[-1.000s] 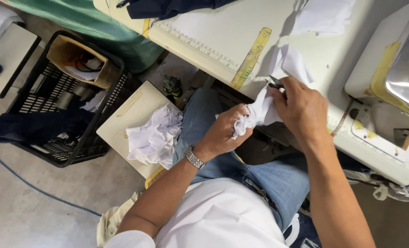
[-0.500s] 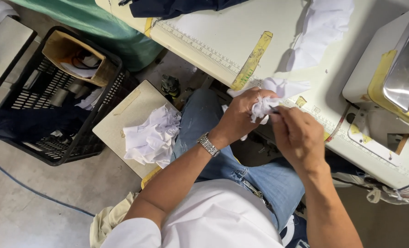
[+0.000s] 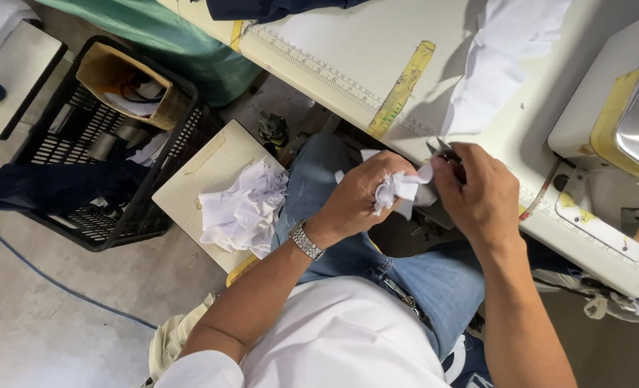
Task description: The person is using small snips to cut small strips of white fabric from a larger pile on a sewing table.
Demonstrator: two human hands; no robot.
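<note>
Far left there's a black crate (image 3: 104,154) on the floor with a cardboard box (image 3: 122,79) and dark cloth (image 3: 53,188) draped in it, then a small board (image 3: 204,169) carrying a heap of white scraps (image 3: 246,208) right next to my knee. Moving in, my left hand (image 3: 359,197) is closed around a bunched-up white piece (image 3: 400,190), held above my lap just at the table (image 3: 348,43) edge. My right hand (image 3: 481,194) is curled up against that same piece, pinching its edge, and there's a small dark tool (image 3: 441,149) poking out above the fingers, snips I'd guess, can't tell for sure. Looks to me like I'm mid-trim on this piece, cleaning up a thread or corner. Next move probably wants the left hand keeping the fabric taut while the right lines up the blades carefully. Further right, another white piece (image 3: 502,61) lies on the table, and the sewing machine (image 3: 617,122) sits at the far edge.
</note>
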